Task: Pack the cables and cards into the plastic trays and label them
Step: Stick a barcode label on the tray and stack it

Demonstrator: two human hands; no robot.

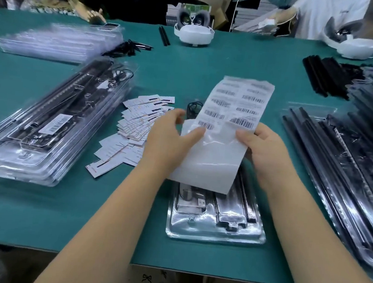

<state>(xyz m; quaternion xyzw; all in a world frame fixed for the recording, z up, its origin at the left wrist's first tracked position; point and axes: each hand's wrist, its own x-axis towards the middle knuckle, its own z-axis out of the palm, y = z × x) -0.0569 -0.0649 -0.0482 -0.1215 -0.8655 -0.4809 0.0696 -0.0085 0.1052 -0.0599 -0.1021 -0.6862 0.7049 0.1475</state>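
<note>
Both my hands hold up a long white sheet of barcode labels point(232, 113) over the middle of the green table. My left hand point(170, 135) pinches its left edge with thumb and fingers. My right hand point(263, 145) grips the right edge. Under the sheet lies a clear plastic tray point(215, 221) with black parts in it, its far half hidden by the sheet. A loose pile of white cards point(135, 124) is spread just left of my left hand. A coiled black cable point(193, 108) peeks out behind the sheet.
A stack of closed, labelled trays point(48, 126) lies at left, empty clear trays point(59, 42) behind it. Open filled trays point(339, 175) and black rods point(325, 72) are at right. Two white headsets point(194, 32) stand at the far edge, where other people work.
</note>
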